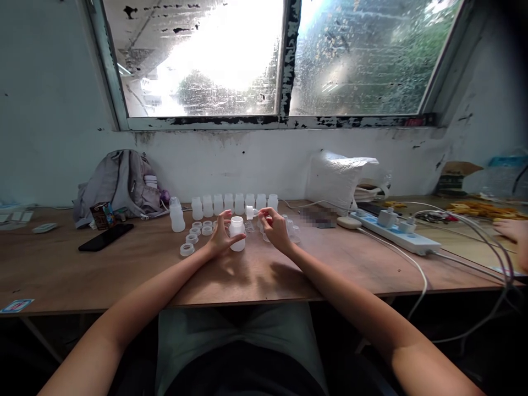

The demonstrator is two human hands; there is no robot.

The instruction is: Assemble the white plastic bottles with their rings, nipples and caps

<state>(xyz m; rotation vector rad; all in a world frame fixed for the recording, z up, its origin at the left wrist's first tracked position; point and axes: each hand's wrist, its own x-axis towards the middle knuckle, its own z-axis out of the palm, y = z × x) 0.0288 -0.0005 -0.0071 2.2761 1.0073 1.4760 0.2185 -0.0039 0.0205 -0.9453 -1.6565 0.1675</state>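
Brown table (342, 269) under window: left hand (218, 239) half-curled, holding upright bottle (236, 226); right hand (275, 226) pinching white cap (249, 213) sideways near bottle's mouth. Best: bottle steady, cap level.

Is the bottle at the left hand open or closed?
Open. The bottle shows its bare neck; the right hand holds a white top apart from it.

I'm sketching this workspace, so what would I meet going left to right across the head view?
Sticker, grey backpack, bottle with a translucent top, open white bottle, white cap piece, right hand, white plastic package, power strip, another person's hand.
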